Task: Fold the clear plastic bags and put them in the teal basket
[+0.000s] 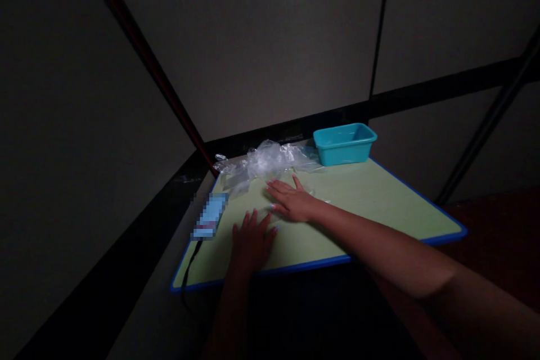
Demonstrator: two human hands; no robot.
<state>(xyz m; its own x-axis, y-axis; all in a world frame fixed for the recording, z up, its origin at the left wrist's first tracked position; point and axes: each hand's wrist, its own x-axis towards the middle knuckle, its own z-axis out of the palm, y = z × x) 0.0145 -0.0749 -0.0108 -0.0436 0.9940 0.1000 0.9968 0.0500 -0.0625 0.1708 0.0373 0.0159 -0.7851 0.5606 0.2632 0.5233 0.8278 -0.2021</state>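
My left hand (252, 241) is spread low over the near left part of a pale green table (379, 197) with a blue edge. Farther in, my right hand (292, 201) reaches across from the right, its fingers apart and pointing left. Some clear plastic film (310, 188) shows faintly around the right hand; whether the fingers press on it I cannot tell. Just beyond lies a crumpled heap of clear plastic bags (270, 160), close to the right fingertips. Neither hand grips anything that I can see.
A turquoise plastic basin (345, 146) stands at the table's back right corner. Along the left edge lies a blurred-out blue, phone-like device (210, 216), with a dark cable (189, 267) hanging over the front edge. Wall panels (270, 50) rise behind and to the left.
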